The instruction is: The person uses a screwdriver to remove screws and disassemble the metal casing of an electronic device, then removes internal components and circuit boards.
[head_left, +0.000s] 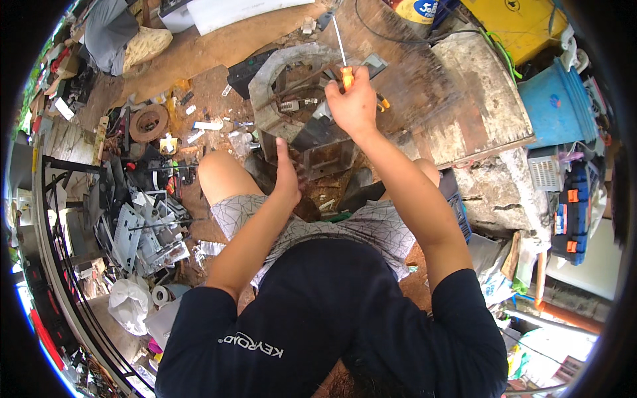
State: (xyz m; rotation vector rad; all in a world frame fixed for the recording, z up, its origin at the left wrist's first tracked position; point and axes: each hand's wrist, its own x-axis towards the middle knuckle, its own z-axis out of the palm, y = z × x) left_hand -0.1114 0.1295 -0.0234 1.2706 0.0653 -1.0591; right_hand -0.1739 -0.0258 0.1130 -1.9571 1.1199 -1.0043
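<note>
My right hand (353, 103) is closed round the orange handle of a screwdriver (347, 77), its thin shaft pointing up and away from me. The hand is over the right side of a grey, many-sided ring-shaped block (263, 83) on the ground between my knees. Scrap metal bits (292, 105) lie in the ring's hollow. A dark flat piece (312, 134) rests across its near side. My left hand (286, 174) is at the near left edge of the block, thumb stretched out, other fingers partly hidden; nothing shows in it. An orange-and-black handle (383, 103) lies just right of my right hand.
A heap of metal scrap (142, 229) spreads on my left, with a rusty ring (148, 123) beyond it. A blue bucket (554, 103) and a blue toolbox (576, 212) stand at right. Another person's foot (147, 48) is at the far left.
</note>
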